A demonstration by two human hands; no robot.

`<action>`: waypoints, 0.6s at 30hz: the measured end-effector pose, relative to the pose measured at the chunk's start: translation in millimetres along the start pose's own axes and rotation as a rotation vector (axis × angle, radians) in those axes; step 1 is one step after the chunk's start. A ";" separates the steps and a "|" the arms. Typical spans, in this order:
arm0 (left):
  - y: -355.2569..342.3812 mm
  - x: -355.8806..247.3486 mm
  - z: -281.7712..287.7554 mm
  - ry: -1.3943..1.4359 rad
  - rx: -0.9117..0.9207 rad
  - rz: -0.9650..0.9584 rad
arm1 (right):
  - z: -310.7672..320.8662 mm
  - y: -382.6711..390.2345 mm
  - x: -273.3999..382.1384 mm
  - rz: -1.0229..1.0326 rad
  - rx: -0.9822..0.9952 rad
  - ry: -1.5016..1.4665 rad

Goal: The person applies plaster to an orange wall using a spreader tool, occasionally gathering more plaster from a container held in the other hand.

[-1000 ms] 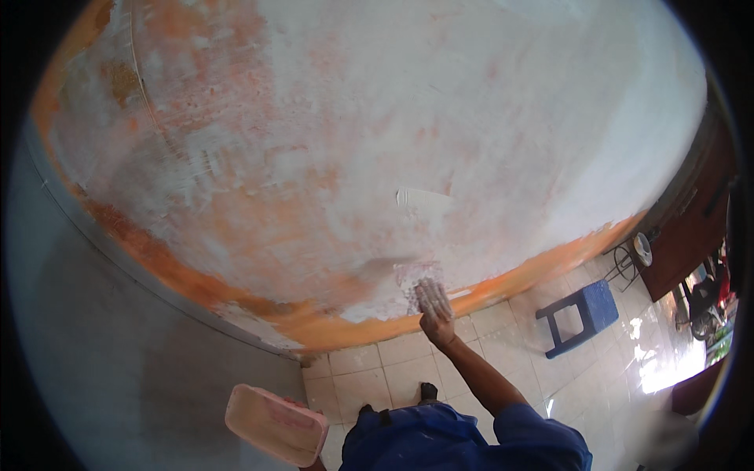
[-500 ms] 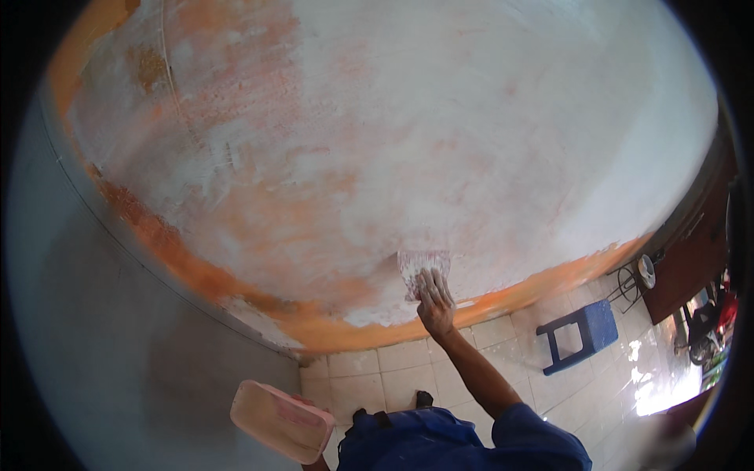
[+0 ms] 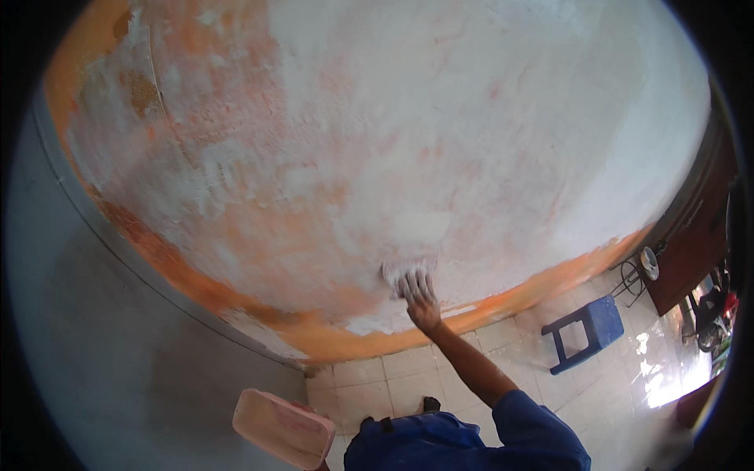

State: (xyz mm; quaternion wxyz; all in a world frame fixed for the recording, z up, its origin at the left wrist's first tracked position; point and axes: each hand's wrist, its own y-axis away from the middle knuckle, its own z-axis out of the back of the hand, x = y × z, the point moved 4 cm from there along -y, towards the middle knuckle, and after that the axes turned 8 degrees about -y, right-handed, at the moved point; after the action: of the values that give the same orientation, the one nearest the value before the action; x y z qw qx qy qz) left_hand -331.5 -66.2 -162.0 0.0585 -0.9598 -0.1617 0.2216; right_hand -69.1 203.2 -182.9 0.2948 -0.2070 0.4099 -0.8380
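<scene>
My right hand (image 3: 422,300) is closed on a wide putty knife (image 3: 399,272), its blade smeared with white and pressed on the lower part of the wall (image 3: 503,141). White filler covers much of that wall, with orange and pinkish patches showing through. A paler patch of filler (image 3: 424,226) lies just above the blade. At the lower left, a pink rectangular tub (image 3: 284,430) is held tilted, with its open side showing and pale residue inside. My left hand supports it from its far right side; most of its fingers are hidden by the tub.
An unpainted grey wall (image 3: 102,314) meets the filled wall at a corner on the left. A blue plastic stool (image 3: 601,322) stands on the pale tiled floor (image 3: 408,385) to the right. Beyond it are a thin metal stand (image 3: 631,276) and a brown panel (image 3: 691,267).
My right hand has moved slightly left and down the wall with the putty knife. A pale patch of filler now shows above the blade. The tub stays nearly in place.
</scene>
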 end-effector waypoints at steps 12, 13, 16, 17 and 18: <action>42.0 0.2 73.4 -0.057 -0.170 0.001 | 138.0 -92.9 -5.9 -0.054 -0.344 0.098; 37.8 1.2 69.6 -0.066 -0.139 0.017 | 140.8 -102.8 -12.9 -0.043 -0.346 0.126; 23.3 9.2 58.9 0.023 -0.144 0.033 | 124.8 -106.7 -24.8 -0.021 -0.305 0.148; 18.4 12.8 54.8 0.125 -0.207 0.034 | 103.8 -84.6 -30.7 -0.035 -0.258 0.133; 14.7 15.6 45.7 0.338 -0.361 0.039 | 86.4 -61.5 -33.4 -0.050 -0.211 0.119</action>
State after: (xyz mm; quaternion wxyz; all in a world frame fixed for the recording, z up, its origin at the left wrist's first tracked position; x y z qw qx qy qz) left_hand -334.4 -73.0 -211.9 -0.0920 -0.9811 -0.1683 0.0268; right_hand -13.5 206.7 -86.7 0.2256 -0.1968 0.5075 -0.8080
